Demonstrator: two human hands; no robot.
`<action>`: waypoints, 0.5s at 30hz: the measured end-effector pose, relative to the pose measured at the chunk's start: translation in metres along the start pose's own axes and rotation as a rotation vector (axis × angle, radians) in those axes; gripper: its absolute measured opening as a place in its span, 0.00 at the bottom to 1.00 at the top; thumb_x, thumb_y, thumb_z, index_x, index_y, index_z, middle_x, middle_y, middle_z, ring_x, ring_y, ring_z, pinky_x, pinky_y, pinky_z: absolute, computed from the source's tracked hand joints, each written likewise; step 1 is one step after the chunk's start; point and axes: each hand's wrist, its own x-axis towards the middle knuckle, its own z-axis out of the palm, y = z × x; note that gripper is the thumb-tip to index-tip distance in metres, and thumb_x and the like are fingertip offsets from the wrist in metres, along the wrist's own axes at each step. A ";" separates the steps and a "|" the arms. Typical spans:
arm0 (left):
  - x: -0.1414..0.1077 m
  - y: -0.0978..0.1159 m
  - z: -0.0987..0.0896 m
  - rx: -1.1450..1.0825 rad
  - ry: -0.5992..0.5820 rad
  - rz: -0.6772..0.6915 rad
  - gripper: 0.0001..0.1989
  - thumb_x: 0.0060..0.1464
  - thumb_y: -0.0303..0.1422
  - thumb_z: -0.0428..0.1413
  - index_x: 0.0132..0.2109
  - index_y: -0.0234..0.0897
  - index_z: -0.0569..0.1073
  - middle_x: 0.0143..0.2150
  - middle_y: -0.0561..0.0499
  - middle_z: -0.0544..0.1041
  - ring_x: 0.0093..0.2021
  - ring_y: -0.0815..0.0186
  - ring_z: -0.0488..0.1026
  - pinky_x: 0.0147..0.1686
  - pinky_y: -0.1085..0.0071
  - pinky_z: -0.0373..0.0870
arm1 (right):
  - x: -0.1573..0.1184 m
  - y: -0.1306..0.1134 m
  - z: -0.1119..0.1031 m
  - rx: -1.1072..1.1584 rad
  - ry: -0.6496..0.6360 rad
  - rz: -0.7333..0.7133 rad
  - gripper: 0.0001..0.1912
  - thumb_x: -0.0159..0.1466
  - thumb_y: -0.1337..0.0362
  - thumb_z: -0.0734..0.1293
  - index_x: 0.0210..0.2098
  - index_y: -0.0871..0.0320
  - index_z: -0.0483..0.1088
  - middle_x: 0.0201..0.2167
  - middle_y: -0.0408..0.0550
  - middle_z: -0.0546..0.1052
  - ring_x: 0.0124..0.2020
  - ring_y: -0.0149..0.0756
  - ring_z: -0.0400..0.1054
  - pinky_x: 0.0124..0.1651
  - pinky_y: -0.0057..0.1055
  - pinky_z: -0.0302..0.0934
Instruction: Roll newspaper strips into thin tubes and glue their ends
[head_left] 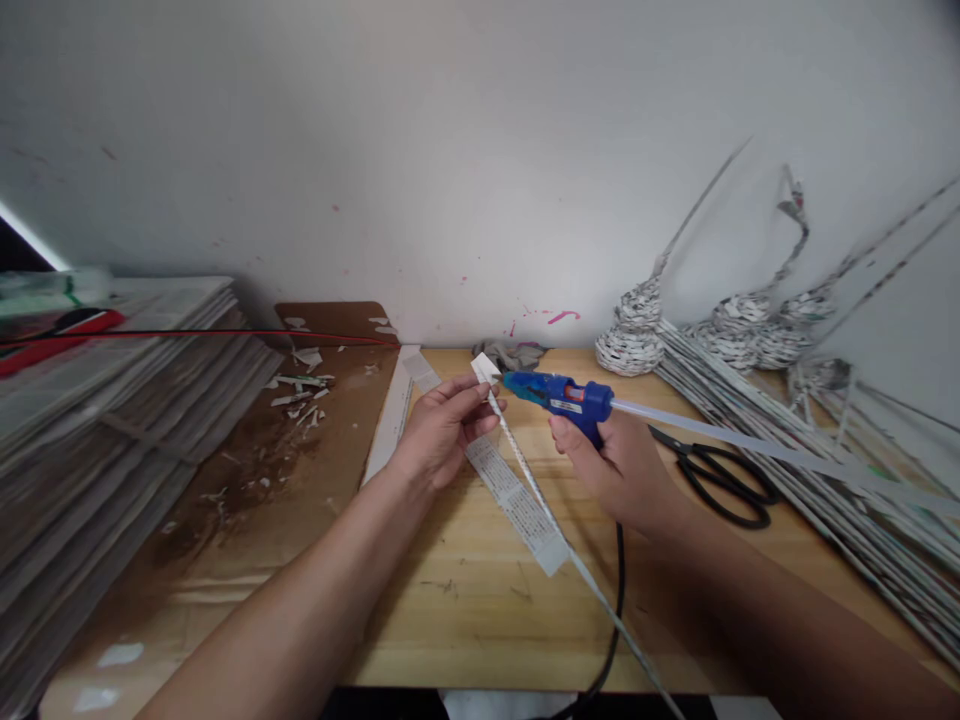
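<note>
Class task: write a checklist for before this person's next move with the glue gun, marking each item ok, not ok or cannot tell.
1. Right hand grips glue gun: ok.
2. Left hand holds paper tube near its white end: ok.
3. Nozzle aimed at that end: ok.
4. Glue stick in the gun's rear: ok.
5. Gun hot: cannot tell.
6. Black cord clear of the tube: not ok, they cross in view.

Pale wall (420, 150) (flecked with pink) behind a wooden table (450, 630)

There are two hands (442, 430), one glue gun (559, 393), one glue stick (675, 417) and one pair of scissors (685, 454).
</note>
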 end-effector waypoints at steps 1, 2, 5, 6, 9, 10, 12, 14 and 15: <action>0.000 0.000 0.000 -0.003 0.004 0.000 0.07 0.49 0.23 0.62 0.38 0.30 0.77 0.33 0.48 0.78 0.31 0.70 0.78 0.25 0.81 0.75 | 0.000 0.000 0.000 -0.006 0.005 0.001 0.14 0.68 0.58 0.59 0.27 0.57 0.63 0.21 0.42 0.66 0.24 0.31 0.60 0.30 0.30 0.52; 0.000 0.000 0.000 -0.005 0.008 0.000 0.07 0.49 0.23 0.62 0.38 0.30 0.77 0.34 0.48 0.79 0.31 0.70 0.78 0.25 0.81 0.75 | 0.000 0.000 0.000 -0.009 0.011 0.001 0.15 0.68 0.58 0.59 0.27 0.57 0.63 0.21 0.41 0.65 0.24 0.31 0.60 0.30 0.30 0.51; 0.001 0.000 0.000 -0.001 0.019 0.000 0.07 0.49 0.23 0.62 0.38 0.30 0.77 0.34 0.48 0.79 0.31 0.69 0.78 0.25 0.81 0.76 | 0.000 0.000 0.000 -0.001 0.013 0.011 0.15 0.68 0.58 0.59 0.27 0.57 0.63 0.20 0.41 0.65 0.23 0.30 0.59 0.29 0.30 0.51; 0.001 0.000 -0.001 0.000 0.019 -0.002 0.07 0.50 0.23 0.62 0.38 0.30 0.77 0.34 0.48 0.79 0.31 0.69 0.78 0.25 0.81 0.76 | 0.000 0.000 0.000 0.004 0.013 0.014 0.15 0.68 0.58 0.59 0.27 0.58 0.63 0.20 0.41 0.65 0.23 0.30 0.59 0.29 0.30 0.51; 0.001 -0.001 0.000 -0.004 0.018 0.000 0.06 0.50 0.23 0.62 0.38 0.30 0.77 0.34 0.49 0.79 0.31 0.69 0.78 0.25 0.81 0.76 | 0.000 -0.001 0.000 0.007 0.011 0.015 0.15 0.68 0.58 0.59 0.27 0.58 0.63 0.21 0.41 0.66 0.23 0.31 0.60 0.29 0.30 0.51; 0.001 -0.001 0.000 -0.006 0.017 0.002 0.06 0.50 0.23 0.62 0.38 0.30 0.77 0.34 0.49 0.79 0.31 0.69 0.78 0.25 0.81 0.76 | 0.000 0.000 0.000 0.003 0.010 0.014 0.15 0.68 0.57 0.59 0.27 0.58 0.63 0.21 0.41 0.66 0.23 0.31 0.60 0.29 0.30 0.51; 0.001 0.000 0.001 -0.006 0.018 0.005 0.06 0.49 0.23 0.62 0.37 0.30 0.76 0.34 0.49 0.78 0.31 0.69 0.78 0.25 0.81 0.75 | 0.000 0.001 0.001 -0.008 0.010 0.012 0.16 0.68 0.57 0.59 0.27 0.57 0.63 0.20 0.41 0.66 0.23 0.31 0.60 0.29 0.30 0.51; 0.000 0.000 0.001 -0.007 0.020 0.006 0.06 0.49 0.23 0.62 0.37 0.30 0.76 0.33 0.49 0.78 0.31 0.69 0.78 0.24 0.81 0.75 | 0.000 0.002 0.001 -0.014 0.011 0.012 0.16 0.69 0.57 0.59 0.26 0.57 0.64 0.20 0.41 0.66 0.23 0.31 0.60 0.29 0.30 0.51; 0.000 0.000 0.002 -0.007 0.021 0.006 0.06 0.49 0.23 0.61 0.37 0.30 0.76 0.33 0.49 0.78 0.31 0.69 0.78 0.24 0.81 0.75 | 0.000 0.002 0.001 -0.018 0.012 0.014 0.16 0.68 0.57 0.59 0.26 0.58 0.64 0.20 0.41 0.66 0.23 0.30 0.60 0.30 0.30 0.51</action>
